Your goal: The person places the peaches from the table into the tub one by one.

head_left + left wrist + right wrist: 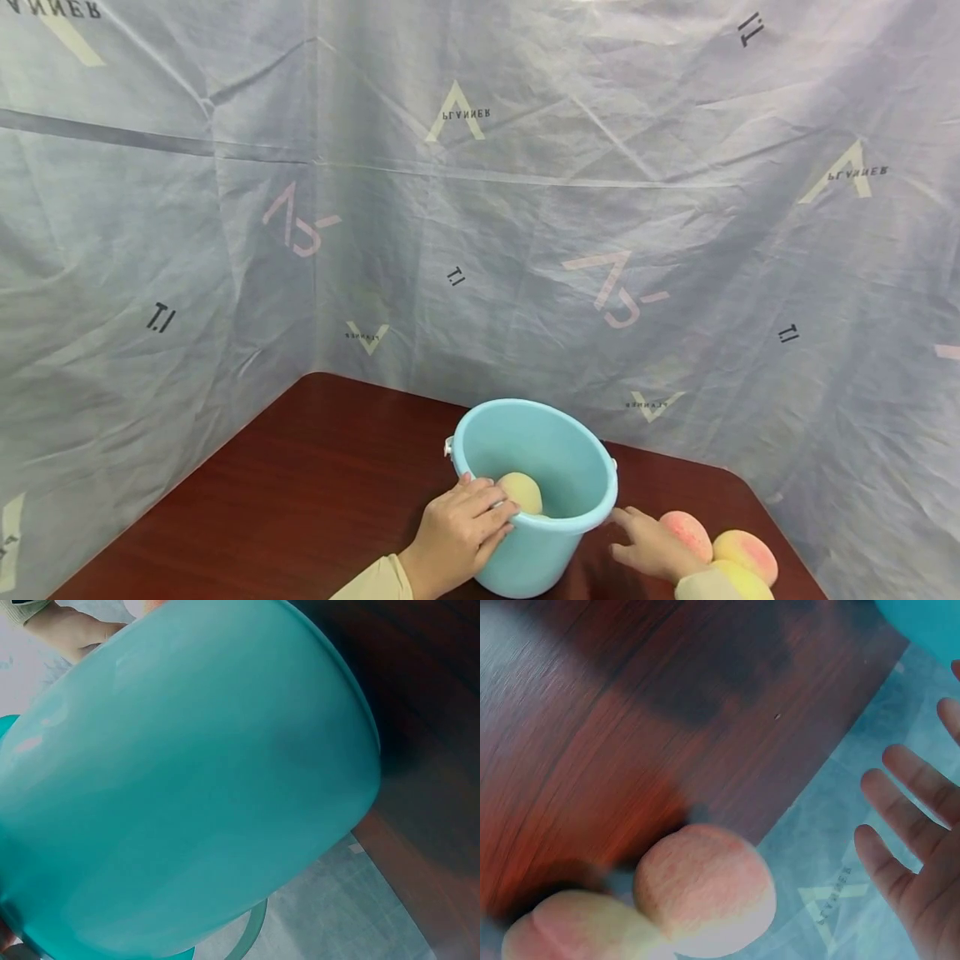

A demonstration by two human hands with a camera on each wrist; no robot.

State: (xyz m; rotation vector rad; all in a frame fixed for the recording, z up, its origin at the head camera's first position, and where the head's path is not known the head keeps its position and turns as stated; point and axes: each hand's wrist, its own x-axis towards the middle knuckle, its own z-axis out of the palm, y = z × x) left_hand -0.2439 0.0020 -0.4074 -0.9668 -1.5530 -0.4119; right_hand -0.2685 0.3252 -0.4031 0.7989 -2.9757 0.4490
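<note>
A light blue bucket point(525, 554) stands upright on the table, tipped slightly in the head view. My left hand point(461, 529) grips its near rim, the fingers hooked over the edge. Inside the bucket lies a pale yellow peach point(521, 492); the near wall hides the bottom. The bucket's outer wall point(187, 780) fills most of the left wrist view. To the right of the bucket, my right hand point(648, 542) is empty, its fingers point(915, 787) spread apart in the right wrist view. Close beside it sit a pink peach point(686, 535), a yellow-pink peach point(746, 556) and a yellow peach point(742, 581).
The dark red-brown wooden table point(300, 500) extends to the left of the bucket. A grey printed cloth point(525, 208) hangs behind the table and along its left side. The bucket's white handle mount point(448, 447) sticks out at its left rim.
</note>
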